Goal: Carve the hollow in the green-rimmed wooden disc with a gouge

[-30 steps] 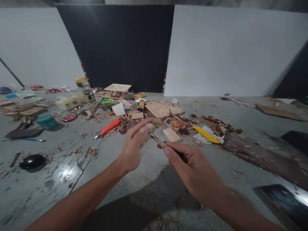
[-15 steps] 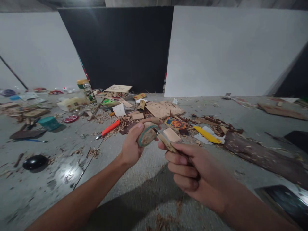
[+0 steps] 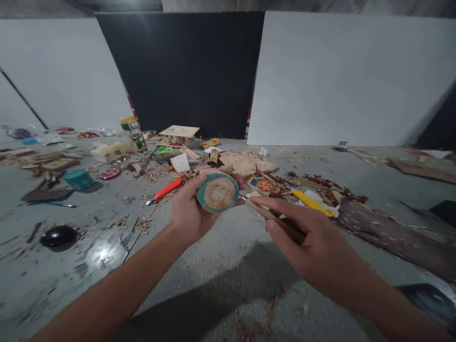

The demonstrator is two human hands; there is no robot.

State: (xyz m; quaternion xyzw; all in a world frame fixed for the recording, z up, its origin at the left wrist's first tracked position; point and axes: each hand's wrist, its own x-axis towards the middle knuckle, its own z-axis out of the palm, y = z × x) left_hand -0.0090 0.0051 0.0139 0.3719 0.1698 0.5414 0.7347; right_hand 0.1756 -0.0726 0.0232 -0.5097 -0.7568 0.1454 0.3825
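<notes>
Shavings (image 3: pixel 249 330) are lying near; beyond, the right hand (image 3: pixel 306 237) is pinching a wooden-handled tool (image 3: pixel 260 208), its tip pointing at the right edge of a teal-rimmed disc (image 3: pixel 218 191) the left hand (image 3: pixel 188 206) is gripping. Far, a black panel (image 3: pixel 188 71) is standing.

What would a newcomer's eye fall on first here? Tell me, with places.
First, the round disc with a teal rim and tan centre, held in the left hand mid-picture, with the wooden-handled, metal-tipped tool in the right hand pointing at its edge. Next, the large black rectangular panel at the back, left of centre. Then the bright orange-handled tool on the grey floor, left of the disc.
</notes>
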